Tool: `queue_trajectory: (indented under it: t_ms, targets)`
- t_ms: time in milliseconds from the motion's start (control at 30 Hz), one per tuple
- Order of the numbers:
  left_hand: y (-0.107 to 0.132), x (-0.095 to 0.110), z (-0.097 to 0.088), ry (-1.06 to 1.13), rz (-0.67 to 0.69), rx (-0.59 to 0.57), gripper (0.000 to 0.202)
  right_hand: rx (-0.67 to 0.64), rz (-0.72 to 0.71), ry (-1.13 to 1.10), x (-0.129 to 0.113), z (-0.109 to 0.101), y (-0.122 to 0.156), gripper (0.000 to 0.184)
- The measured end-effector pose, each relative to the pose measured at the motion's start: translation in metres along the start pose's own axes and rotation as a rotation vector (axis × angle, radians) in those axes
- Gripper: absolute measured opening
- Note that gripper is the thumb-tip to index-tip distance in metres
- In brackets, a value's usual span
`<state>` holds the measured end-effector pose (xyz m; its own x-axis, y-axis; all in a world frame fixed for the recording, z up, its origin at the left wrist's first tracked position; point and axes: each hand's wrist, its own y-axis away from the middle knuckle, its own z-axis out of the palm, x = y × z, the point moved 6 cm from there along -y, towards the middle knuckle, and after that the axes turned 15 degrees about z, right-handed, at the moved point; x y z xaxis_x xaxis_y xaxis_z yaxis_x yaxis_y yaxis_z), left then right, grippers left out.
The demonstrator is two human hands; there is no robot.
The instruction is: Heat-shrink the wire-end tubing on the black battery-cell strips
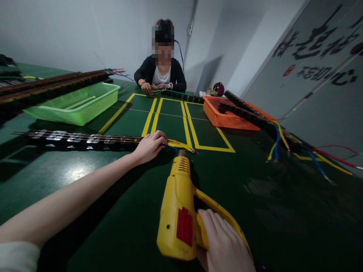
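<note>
Basket, green (pixel 99 104), one; basket, orange (pixel 224 120), one, beneath black strips (pixel 255 119), seemingly two. Right hand (pixel 227 241) grips one heat gun (pixel 173 204); left hand (pixel 151 145) clasps another strip (pixel 85 142).

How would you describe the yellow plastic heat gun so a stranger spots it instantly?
Find the dark green tabletop with yellow-taped rectangles. On its near side, the wearer's right hand grips a bulky yellow plastic heat gun by its looped handle, the short metal nozzle near thin yellow and blue wires. Its bulk and red label set it apart from them.
</note>
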<state>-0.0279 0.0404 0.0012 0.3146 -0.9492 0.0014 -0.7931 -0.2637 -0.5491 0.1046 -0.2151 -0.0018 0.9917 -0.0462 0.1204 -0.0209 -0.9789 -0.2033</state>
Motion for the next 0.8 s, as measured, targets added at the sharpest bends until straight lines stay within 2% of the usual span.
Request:
queue_trajectory:
  t_ms: [133, 267, 367, 500, 800]
  targets:
    - [-0.001, 0.0, 0.0, -0.004, 0.005, 0.012, 0.015, -0.096, 0.06, -0.023, -0.009, 0.005, -0.002, 0.052]
    - [0.0, 0.0, 0.001, 0.006, 0.002, 0.006, 0.021, -0.155, 0.118, -0.099, -0.03, 0.005, -0.011, 0.052]
    - [0.001, 0.0, -0.001, 0.012, 0.0, -0.002, 0.021, -0.128, 0.168, -0.142, -0.047, 0.001, -0.018, 0.056]
    - [0.002, 0.001, -0.002, 0.032, 0.003, -0.024, 0.022, -0.082, 0.145, -0.212, -0.066, -0.006, -0.024, 0.055]
    - [0.003, 0.002, -0.005, 0.018, 0.008, -0.043, 0.021, -0.082, 0.164, -0.282, -0.064, -0.01, -0.026, 0.051]
